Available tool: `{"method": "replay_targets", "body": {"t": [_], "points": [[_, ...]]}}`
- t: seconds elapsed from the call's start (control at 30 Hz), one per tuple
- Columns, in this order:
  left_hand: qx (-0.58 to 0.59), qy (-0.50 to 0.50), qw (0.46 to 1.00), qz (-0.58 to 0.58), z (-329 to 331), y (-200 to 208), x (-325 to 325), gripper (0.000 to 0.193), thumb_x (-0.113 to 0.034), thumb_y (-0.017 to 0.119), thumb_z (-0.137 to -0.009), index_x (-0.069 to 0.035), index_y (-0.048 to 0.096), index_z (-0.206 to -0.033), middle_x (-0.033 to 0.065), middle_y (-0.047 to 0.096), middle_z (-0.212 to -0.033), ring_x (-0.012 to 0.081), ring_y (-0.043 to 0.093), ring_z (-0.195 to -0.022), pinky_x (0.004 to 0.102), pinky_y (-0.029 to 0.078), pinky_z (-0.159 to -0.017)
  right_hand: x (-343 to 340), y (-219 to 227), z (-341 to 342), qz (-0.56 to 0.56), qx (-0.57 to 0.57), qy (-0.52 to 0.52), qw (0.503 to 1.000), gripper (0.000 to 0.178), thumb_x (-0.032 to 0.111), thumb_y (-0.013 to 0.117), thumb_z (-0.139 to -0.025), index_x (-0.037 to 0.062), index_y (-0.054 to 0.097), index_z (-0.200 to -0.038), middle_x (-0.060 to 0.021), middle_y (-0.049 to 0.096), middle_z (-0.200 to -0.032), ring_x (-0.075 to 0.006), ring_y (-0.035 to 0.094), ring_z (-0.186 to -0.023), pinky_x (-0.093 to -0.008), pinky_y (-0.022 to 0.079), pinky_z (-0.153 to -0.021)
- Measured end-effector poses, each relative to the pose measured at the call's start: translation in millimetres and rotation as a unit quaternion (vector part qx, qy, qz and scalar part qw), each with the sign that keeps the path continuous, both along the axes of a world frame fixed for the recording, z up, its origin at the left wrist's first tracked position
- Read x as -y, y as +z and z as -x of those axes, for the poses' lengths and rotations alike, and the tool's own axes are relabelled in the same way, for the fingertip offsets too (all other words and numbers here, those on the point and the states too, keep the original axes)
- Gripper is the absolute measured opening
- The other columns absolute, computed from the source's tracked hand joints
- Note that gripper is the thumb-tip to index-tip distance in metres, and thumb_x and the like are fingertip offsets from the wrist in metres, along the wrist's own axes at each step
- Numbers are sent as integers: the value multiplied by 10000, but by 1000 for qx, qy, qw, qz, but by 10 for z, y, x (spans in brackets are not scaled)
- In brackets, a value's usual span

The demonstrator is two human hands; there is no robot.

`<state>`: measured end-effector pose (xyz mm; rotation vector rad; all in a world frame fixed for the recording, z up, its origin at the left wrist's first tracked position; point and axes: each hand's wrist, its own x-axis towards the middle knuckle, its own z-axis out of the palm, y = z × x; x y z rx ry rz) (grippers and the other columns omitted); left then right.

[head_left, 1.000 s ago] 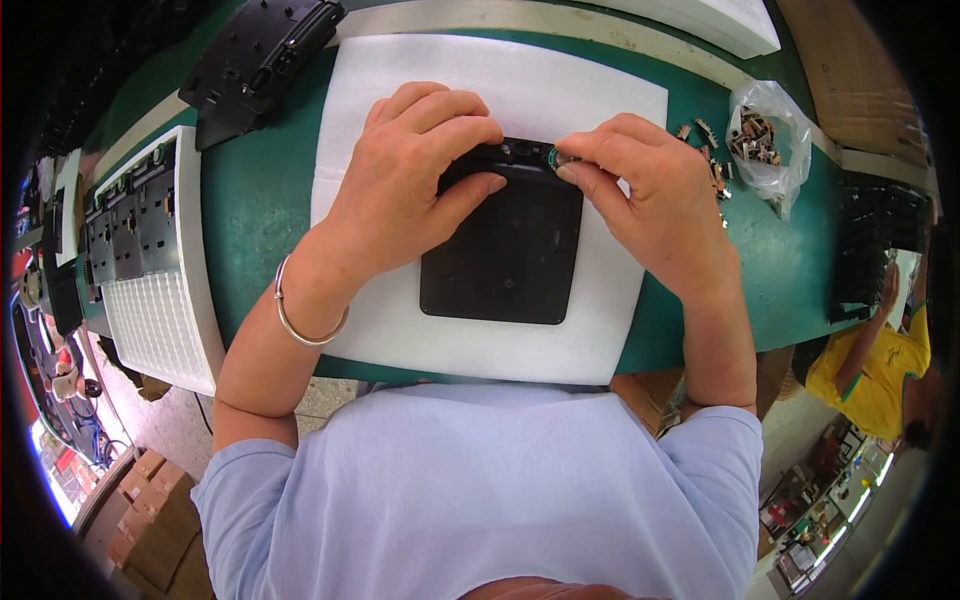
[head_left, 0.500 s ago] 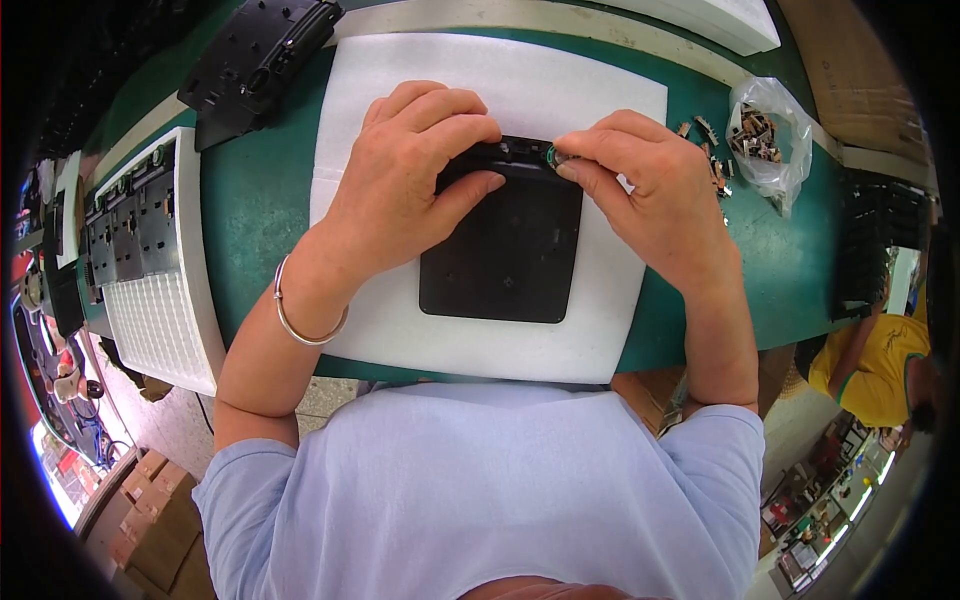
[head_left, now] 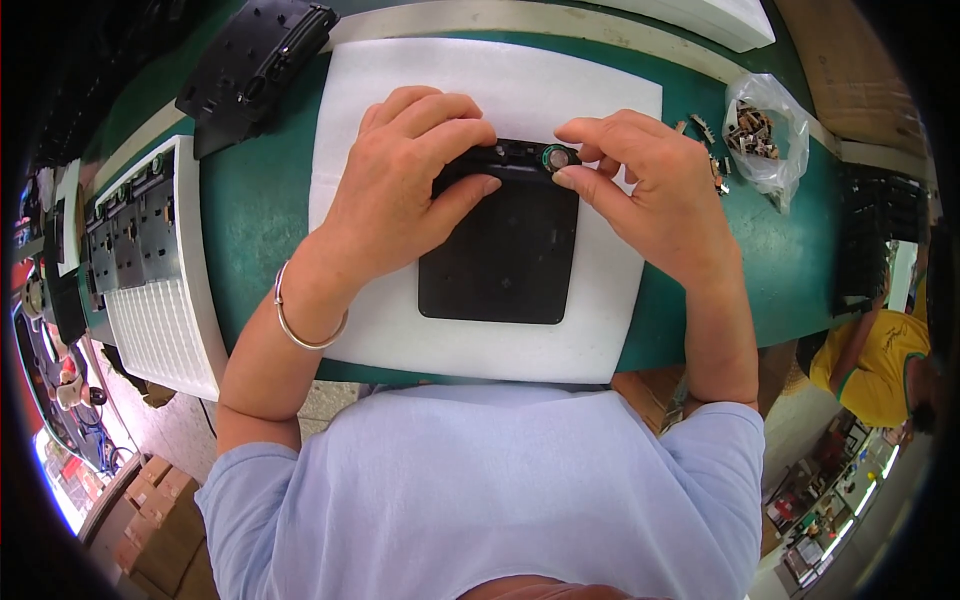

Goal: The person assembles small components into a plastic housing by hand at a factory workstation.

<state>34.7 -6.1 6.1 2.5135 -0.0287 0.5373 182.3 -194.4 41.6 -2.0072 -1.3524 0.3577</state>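
A flat black plastic panel (head_left: 497, 255) with a raised bar along its far edge lies on a white foam sheet (head_left: 480, 352). My left hand (head_left: 400, 175) grips the left end of that bar, fingers over the far side and thumb on the near side. At the bar's right end sits a small round part (head_left: 557, 156) with a silvery centre and a green ring. Around it, my right hand (head_left: 650, 180) has its thumb and index finger spread apart. The thumb tip is close to the ring's near edge; whether it touches, I cannot tell.
To the right, a clear plastic bag (head_left: 775, 150) holds small metal pieces, with several loose ones (head_left: 715, 165) beside it on the green tabletop (head_left: 780, 270). More black panels (head_left: 260, 70) lie at the far left, above a white foam tray (head_left: 165, 320) of black parts. Someone in yellow (head_left: 880, 365) is at the right.
My right thumb and index finger have parted from their pinch at the bar's right end, so the round part with the green ring now shows. My left hand keeps its grip.
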Motion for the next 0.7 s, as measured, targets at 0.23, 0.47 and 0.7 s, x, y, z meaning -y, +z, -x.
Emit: {"method": "replay_targets", "body": {"t": [0.23, 0.47, 0.7], "points": [[0, 0, 1000, 3, 2, 19, -4, 336, -46, 791, -690, -40, 666, -1002, 105, 649, -1082, 320, 581, -1046, 393, 471, -912, -5, -45, 6, 2, -2, -4, 1000, 166, 131, 733, -824, 60, 683, -965, -82, 633, -828, -239, 642, -690, -331, 504, -629], [-6, 1, 1000, 2, -4, 20, -6, 336, -41, 790, -686, -41, 668, -1000, 103, 649, -1090, 320, 578, -1051, 393, 472, -912, -11, -95, -9, -17, 3, -3, 1000, 124, 120, 727, -828, 61, 689, -931, -78, 632, -816, -247, 628, -677, -340, 492, -618], [11, 2, 1000, 4, -34, 1, 21, 328, -72, 805, -694, -70, 655, -986, 56, 634, -1045, 288, 568, -1043, 397, 426, -899, 39, 43, -94, -38, 31, -30, 998, 124, 118, 724, -836, 49, 705, -937, -81, 659, -829, -231, 623, -651, -323, 493, -603]]}}
